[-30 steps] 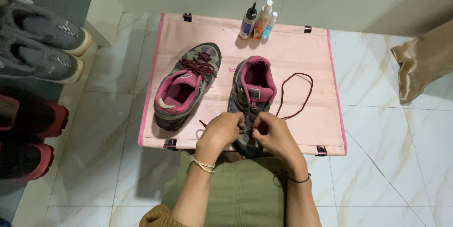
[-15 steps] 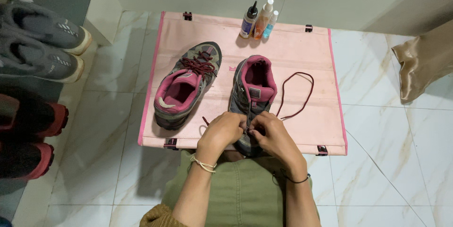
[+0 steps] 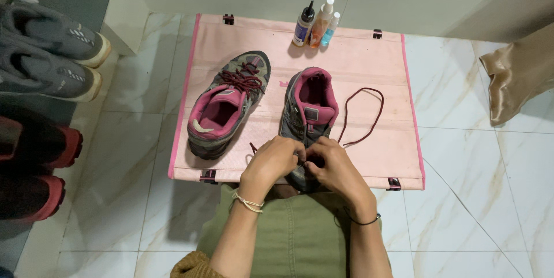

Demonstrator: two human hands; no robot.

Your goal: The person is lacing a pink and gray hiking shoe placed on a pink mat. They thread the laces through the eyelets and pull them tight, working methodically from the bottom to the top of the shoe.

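Both hands are down at the near end of the right-hand shoe [image 3: 307, 117], a grey one with a pink lining, lying on the pink worktop [image 3: 369, 58] with its toe toward the person. The left hand [image 3: 272, 161] is curled closed over the toe end, fingers pinching at the dark red lace [image 3: 369, 113]; the right hand [image 3: 333, 168] is closed too, fingertips pressed in against the left, working the same spot. What exactly each finger grips is hidden by the knuckles. The loose lace loops out to the right of the shoe across the worktop. Just beside it, to the left, the matching shoe [image 3: 228, 105] lies fully laced. Three small bottles [image 3: 316, 23] stand together at the far edge. On the left, grey shoes [image 3: 49, 53] and red ones [image 3: 34, 168] sit on a rack.
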